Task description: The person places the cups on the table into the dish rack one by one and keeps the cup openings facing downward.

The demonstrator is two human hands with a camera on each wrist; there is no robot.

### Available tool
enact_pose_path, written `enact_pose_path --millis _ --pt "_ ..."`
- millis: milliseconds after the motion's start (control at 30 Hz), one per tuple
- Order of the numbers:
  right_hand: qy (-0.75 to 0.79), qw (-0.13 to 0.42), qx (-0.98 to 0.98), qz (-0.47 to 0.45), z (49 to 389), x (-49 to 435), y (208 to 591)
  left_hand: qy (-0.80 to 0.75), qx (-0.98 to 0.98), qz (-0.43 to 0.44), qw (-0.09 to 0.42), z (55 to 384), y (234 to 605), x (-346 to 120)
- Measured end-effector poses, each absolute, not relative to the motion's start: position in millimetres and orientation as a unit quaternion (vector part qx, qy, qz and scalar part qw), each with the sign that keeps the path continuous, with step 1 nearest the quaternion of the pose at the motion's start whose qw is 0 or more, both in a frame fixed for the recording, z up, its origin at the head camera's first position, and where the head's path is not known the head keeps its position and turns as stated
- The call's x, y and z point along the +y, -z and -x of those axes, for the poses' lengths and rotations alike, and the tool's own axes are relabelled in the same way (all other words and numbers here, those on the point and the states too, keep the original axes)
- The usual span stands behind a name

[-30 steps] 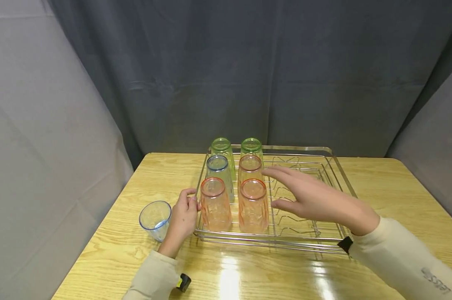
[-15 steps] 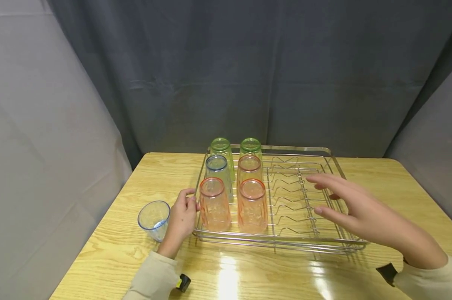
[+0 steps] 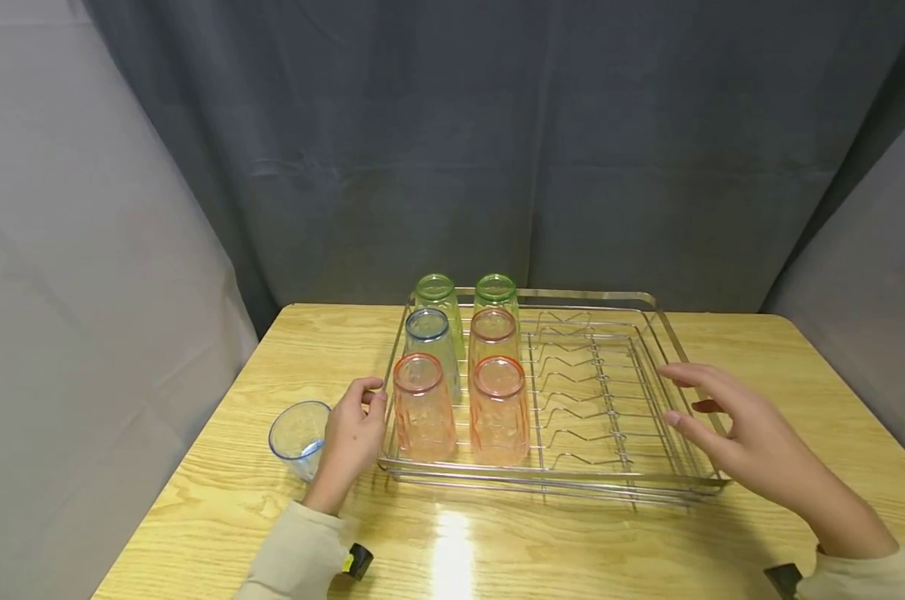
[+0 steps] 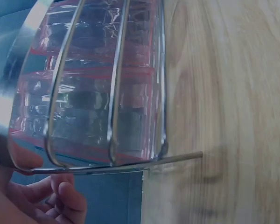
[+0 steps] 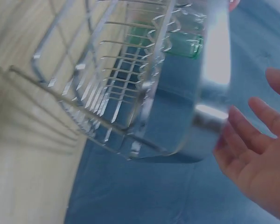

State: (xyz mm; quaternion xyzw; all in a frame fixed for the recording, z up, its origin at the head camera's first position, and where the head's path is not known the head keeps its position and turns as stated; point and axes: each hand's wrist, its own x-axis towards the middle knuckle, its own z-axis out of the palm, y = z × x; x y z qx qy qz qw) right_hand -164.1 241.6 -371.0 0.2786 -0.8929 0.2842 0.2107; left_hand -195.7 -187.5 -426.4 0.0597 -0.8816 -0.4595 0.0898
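A wire dish rack (image 3: 572, 477) stands on the table with several upside-down glasses in its left half. At its back are two green glasses (image 3: 495, 292); a blue glass (image 3: 427, 333) and a pinkish glass (image 3: 493, 333) stand in the middle, and two orange-red glasses (image 3: 500, 417) in front. My left hand (image 3: 353, 433) grips the rack's left rim, its thumb and fingers on either side of the rail in the left wrist view. At the right rim, my right hand (image 3: 745, 433) is spread, with its fingertips close to the metal band (image 5: 214, 70) and nothing held.
A blue-rimmed glass (image 3: 298, 437) stands upright on the wooden table (image 3: 220, 517), just left of my left wrist. Dark curtain (image 3: 422, 167) hangs behind the table; pale cloth (image 3: 85, 292) hangs at the sides.
My right hand has moved away from the glasses, rightward across the rack to its right rim. My left hand stays at the left rim. The rack and glasses keep their arrangement.
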Motion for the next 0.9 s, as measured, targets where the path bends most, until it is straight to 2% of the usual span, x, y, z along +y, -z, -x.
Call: enact_pose_path --millis 367,700,900 --pt "-0.295 0.205 -0.907 -0.219 169.6 253.8 389.0 0.443 -0.885 -0.049 0.135 174.9 401.3 -207.9" --pt "-0.297 0.152 -0.93 -0.158 174.2 255.7 399.7 0.434 -0.887 -0.045 0.15 158.2 384.6 -239.3" --pt "-0.3 0.131 -0.938 -0.116 177.5 252.6 403.5 0.402 -0.895 -0.061 0.184 152.7 388.7 -251.1"
